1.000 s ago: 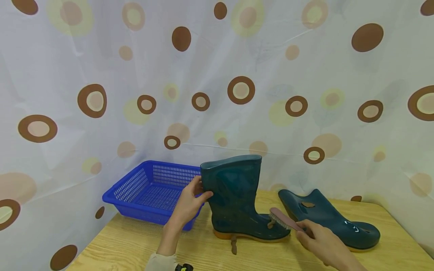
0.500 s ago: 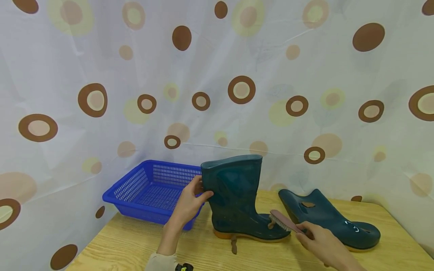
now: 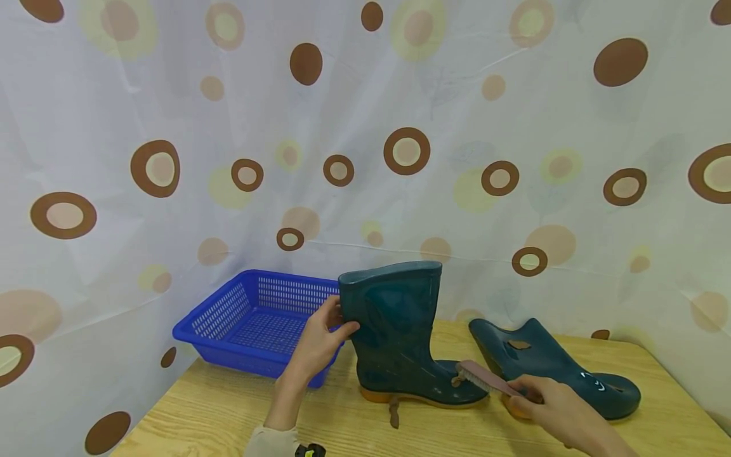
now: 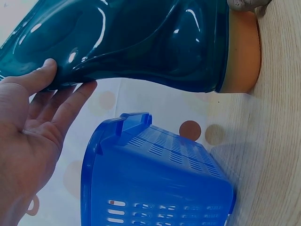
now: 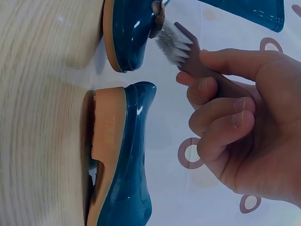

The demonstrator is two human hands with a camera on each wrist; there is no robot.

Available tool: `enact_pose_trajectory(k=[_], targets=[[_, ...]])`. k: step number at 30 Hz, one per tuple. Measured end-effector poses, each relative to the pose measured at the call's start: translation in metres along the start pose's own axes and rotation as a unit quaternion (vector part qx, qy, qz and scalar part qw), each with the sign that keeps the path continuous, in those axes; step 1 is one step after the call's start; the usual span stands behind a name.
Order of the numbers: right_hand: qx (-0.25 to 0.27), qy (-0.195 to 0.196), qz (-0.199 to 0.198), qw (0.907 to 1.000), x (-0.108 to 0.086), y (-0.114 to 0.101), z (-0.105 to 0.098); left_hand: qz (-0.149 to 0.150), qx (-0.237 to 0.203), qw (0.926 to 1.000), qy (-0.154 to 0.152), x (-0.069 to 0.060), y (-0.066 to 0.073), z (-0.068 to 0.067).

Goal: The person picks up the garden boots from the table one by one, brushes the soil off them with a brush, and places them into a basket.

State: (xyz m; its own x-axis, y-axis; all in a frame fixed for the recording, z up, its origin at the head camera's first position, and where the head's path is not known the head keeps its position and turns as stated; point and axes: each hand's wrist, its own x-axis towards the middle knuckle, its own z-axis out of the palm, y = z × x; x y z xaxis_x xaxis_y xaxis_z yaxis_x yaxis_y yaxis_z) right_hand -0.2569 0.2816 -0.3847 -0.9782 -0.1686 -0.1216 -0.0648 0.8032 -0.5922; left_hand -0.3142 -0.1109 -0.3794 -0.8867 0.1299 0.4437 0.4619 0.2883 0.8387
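Note:
A dark green rubber boot (image 3: 394,330) stands upright on the table, toe to the right. My left hand (image 3: 316,336) grips the back of its shaft, thumb on the near side and fingers behind, as the left wrist view shows. In my right hand (image 3: 556,406) is a scrub brush (image 3: 485,377) with a dull pink back and pale bristles. My fingers curl round its handle. In the right wrist view the bristles (image 5: 174,44) touch a brown mud-like lump (image 5: 158,19) on the boot's toe. Another brown strip (image 3: 395,411) hangs by the sole.
A second green boot (image 3: 554,362) lies on its side at the right, with a brown patch (image 3: 519,345) on its shaft. Behind my left hand stands a blue perforated basket (image 3: 228,352). A spotted curtain (image 3: 365,209) backs the wooden table (image 3: 228,419).
My right hand and the brush have shifted slightly down and to the right over the boot's toe. My left hand and the standing boot have stayed in place.

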Motion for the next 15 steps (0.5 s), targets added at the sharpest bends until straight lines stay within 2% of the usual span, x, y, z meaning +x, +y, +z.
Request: enact_pose_trajectory(k=[6, 10, 15], targets=[[-0.012, 0.001, -0.002, 0.9999, 0.0, 0.0, -0.003, 0.003, 0.0, 1.0, -0.002, 0.0, 0.0, -0.001], [-0.029, 0.024, -0.017, 0.9992, 0.003, -0.002, -0.001, 0.003, 0.0, 1.0, -0.001, 0.0, 0.0, 0.0], [-0.022, 0.049, -0.011, 0.9985, 0.009, -0.004, 0.008, 0.003, 0.0, 1.0, -0.002, 0.0, 0.0, 0.0]])
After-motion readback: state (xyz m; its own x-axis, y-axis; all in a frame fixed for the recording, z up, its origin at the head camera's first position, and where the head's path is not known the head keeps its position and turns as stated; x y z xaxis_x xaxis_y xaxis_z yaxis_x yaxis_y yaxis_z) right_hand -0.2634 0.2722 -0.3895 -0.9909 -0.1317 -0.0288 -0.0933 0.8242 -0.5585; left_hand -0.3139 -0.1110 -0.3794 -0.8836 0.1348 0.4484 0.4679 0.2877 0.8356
